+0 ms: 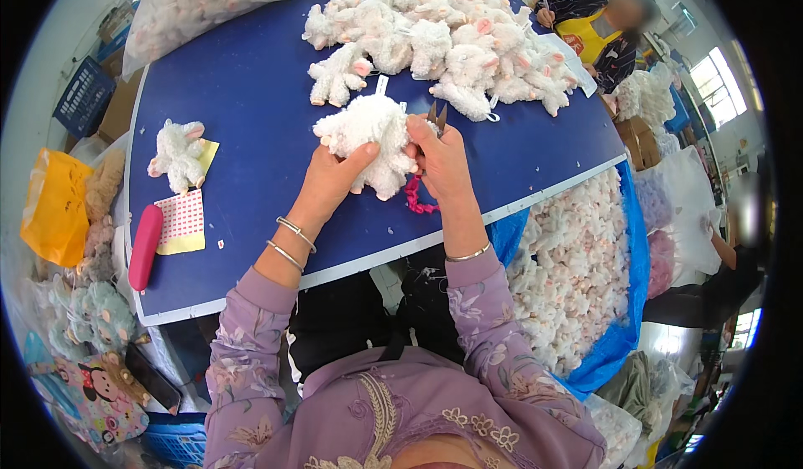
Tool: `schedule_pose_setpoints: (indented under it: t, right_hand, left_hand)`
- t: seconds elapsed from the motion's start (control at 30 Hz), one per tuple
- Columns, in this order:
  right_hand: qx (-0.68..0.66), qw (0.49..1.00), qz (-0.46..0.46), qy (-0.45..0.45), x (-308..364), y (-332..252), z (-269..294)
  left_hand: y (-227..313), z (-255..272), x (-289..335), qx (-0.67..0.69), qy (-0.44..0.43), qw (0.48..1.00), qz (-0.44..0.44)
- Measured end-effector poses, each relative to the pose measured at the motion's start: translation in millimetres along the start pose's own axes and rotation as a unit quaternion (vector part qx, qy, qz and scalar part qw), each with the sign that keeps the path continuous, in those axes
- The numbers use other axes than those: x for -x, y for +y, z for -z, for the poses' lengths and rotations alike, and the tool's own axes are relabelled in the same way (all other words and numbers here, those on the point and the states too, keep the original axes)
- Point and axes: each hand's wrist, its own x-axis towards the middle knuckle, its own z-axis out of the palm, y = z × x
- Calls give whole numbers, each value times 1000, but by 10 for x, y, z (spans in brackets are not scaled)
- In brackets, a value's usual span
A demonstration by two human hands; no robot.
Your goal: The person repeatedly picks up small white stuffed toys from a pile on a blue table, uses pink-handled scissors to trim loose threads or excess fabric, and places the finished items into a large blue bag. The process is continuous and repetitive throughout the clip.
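Over the near part of the blue table [276, 76] I hold a fluffy white plush toy [370, 134] with a small white tag at its top. My left hand [329, 180] is closed round the toy's left side, thumb across its body. Against the toy's right side, my right hand [443, 161] grips a pair of thread snips [437, 116], dark blades pointing up and away. A bright pink coiled cord [416, 194] hangs below that hand. What its hidden fingertips pinch on the toy I cannot make out.
A heap of similar white plush toys [427, 38] covers the far table. At left lie one plush [177, 153], a sticker sheet [181, 222] and a pink case [146, 247]. A blue-lined bag of plush pieces [573, 276] stands right. A person in a yellow apron [585, 34] sits far right.
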Motion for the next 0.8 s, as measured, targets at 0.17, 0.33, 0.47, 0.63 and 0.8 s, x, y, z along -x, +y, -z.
schedule_pose_setpoints:
  t: [0.17,0.33,0.47,0.63,0.8]
  right_hand:
    - [-26,999,19,-10,111,-89,-82]
    - [95,994,48,14,292,50,-259]
    - [179,978,108,-5,423,165,-293]
    - [154,986,57,-15,443,162,-350]
    - [67,998,-4,-6,405,-124,-249]
  left_hand:
    - [-35,-32,-23,170,60,983,-26]
    - [-47,-61,-27,176,87,978,-67]
    - [-23,-48,1,205,114,971,-48]
    - [-30,-21,-15,77,152,983,-74]
    - [-54,65,-9,17,91,993,-74]
